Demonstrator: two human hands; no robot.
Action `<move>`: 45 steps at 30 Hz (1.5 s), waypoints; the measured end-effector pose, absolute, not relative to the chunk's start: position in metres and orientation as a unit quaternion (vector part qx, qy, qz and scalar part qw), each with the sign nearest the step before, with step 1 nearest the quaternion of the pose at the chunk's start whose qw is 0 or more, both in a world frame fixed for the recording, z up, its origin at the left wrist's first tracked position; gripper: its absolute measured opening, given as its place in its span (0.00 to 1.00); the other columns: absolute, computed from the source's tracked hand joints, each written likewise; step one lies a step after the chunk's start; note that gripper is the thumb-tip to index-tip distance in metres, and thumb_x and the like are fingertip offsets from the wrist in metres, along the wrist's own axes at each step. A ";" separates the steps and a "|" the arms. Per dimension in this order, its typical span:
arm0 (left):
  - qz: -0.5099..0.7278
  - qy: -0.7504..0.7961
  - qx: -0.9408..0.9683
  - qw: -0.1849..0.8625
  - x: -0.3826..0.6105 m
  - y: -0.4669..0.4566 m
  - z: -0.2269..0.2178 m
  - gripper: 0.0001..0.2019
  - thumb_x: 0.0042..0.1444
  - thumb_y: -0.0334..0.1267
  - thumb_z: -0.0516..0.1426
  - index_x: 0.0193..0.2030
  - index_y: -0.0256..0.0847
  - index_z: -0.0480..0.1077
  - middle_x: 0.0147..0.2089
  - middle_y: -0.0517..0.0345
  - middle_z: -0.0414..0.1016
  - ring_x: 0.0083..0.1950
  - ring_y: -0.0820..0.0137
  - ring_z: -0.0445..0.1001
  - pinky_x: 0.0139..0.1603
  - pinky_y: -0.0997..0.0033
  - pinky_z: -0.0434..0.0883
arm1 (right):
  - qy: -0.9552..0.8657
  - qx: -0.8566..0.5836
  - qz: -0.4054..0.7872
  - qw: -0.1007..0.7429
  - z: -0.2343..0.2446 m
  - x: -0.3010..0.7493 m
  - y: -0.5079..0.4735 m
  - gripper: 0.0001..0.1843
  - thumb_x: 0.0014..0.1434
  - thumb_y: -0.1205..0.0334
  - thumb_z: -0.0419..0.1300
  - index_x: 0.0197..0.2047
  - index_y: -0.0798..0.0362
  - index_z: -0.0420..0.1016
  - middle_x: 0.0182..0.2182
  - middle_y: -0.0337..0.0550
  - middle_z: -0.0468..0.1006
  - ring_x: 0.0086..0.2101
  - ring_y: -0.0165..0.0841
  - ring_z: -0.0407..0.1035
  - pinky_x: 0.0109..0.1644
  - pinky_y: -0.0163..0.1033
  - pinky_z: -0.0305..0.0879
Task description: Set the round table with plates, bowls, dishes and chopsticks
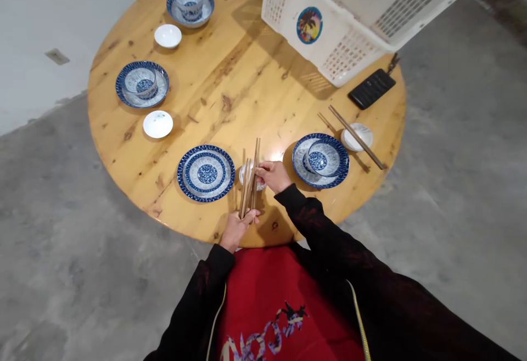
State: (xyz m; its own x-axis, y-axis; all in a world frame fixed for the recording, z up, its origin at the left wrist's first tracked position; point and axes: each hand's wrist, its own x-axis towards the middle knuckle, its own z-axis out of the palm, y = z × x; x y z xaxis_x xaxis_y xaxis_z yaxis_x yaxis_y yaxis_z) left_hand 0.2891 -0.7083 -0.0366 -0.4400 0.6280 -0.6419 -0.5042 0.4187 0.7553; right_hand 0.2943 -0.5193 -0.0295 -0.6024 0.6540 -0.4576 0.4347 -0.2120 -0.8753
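At the near edge of the round wooden surface (222,81), a bundle of chopsticks (246,191) risked a spill

Beside a small white bowl (242,174), partly hidden behind the sticks, the left hand (239,228) gripped the bundle near its lower ends; the exact count could not be told. The right hand (274,176) pinched a separate set of chopsticks (257,151), seemingly 2, between thumb and fingers. Whether that set's lower ends touched the left hand was unclear.

The bundle's upper ends fanned slightly apart, and a slackened left grip could have let sticks slide out and roll off toward the floor (61,213). A low sweep of either hand could have knocked the small white bowl. To its left, a blue-rimmed plate (181,177) sat just beside it, near enough to be nudged. To the right, a 2nd plate (302,173), carrying a patterned bowl (332,155), stood near the black right sleeve (302,207), which might have caught it on a wide reach. Farther right, 2 resting chopsticks (362,144) lay aslant across another white bowl (348,140), overhanging its rim, where a bump could have set them rolling.
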 end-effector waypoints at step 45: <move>0.545 0.684 0.074 0.480 0.296 -0.703 -0.039 0.20 0.54 0.54 0.59 0.27 0.36 0.75 0.22 0.61 0.67 0.26 0.74 0.60 0.30 0.73 0.57 | -0.848 -0.410 0.329 -0.067 -0.010 0.280 -0.518 0.12 0.59 0.66 0.57 0.31 0.55 0.83 0.26 0.46 0.82 0.33 0.37 0.77 0.39 0.36 0.66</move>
